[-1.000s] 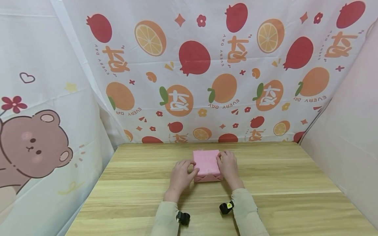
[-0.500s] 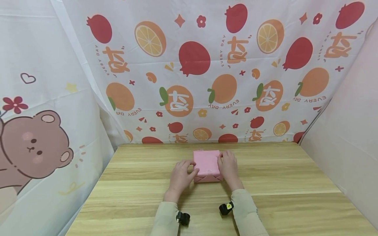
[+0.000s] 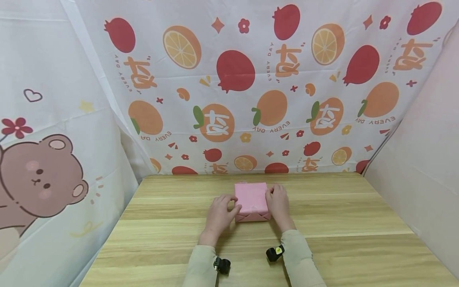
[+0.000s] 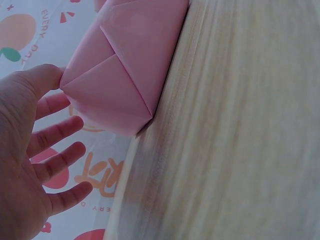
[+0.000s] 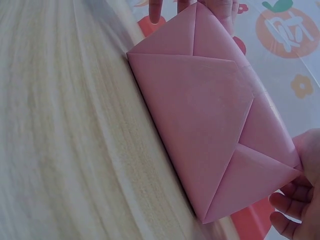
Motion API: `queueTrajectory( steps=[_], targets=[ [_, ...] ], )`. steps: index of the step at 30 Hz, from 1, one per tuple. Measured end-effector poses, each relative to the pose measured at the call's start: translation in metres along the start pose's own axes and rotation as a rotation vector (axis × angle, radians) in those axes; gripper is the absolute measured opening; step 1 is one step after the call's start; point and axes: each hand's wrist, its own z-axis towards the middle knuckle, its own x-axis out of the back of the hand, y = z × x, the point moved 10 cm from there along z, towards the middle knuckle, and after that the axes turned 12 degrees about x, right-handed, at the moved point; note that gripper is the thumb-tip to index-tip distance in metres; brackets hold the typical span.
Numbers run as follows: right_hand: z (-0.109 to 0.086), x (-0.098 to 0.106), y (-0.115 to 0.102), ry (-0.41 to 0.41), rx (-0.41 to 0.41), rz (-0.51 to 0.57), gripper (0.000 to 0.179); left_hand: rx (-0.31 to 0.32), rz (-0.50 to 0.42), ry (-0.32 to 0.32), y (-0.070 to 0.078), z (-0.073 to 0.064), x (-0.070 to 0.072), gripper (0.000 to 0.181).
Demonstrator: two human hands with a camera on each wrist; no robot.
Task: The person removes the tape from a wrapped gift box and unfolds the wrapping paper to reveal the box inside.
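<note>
A pink paper-wrapped box (image 3: 251, 197) lies flat on the wooden table, its near end closed with folded triangular flaps (image 5: 200, 100). On its left side rests my left hand (image 3: 219, 215); in the left wrist view the thumb (image 4: 47, 77) touches a top corner while the other fingers spread out loosely. My right hand (image 3: 277, 203) is at the far part of the right edge. Its thumb and forefinger come together there, and the right wrist view has its curled fingers (image 5: 295, 200) under the corner, pinching the edge.
The wooden table (image 3: 161, 239) spreads around the box, with a fruit-print curtain (image 3: 236, 119) behind it. A bear-print curtain (image 3: 43, 175) hangs at the left, a plain white one (image 3: 426, 151) at the right. Black wrist cameras (image 3: 223, 266) sit by both sleeves.
My right thumb and forefinger have shifted slightly to the right along the box's right edge, closing closer together. The left hand and the box stay in place.
</note>
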Motion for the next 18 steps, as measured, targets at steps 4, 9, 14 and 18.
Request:
queueTrajectory(
  steps=[4, 9, 14, 18],
  targets=[
    [-0.001, -0.001, 0.004, 0.006, -0.023, 0.014, 0.013, 0.004, -0.002, -0.007, 0.0, 0.0, 0.0, 0.029],
    [-0.002, -0.002, 0.01, 0.001, -0.051, 0.031, 0.013, 0.011, -0.006, -0.016, 0.0, -0.001, -0.001, 0.03],
    [-0.003, -0.001, 0.016, -0.007, -0.085, 0.046, 0.011, 0.02, -0.011, -0.022, -0.001, 0.0, -0.002, 0.03],
    [-0.003, -0.001, 0.02, -0.013, -0.111, 0.057, 0.011, 0.022, -0.015, -0.019, -0.002, 0.0, -0.002, 0.03]
  ],
)
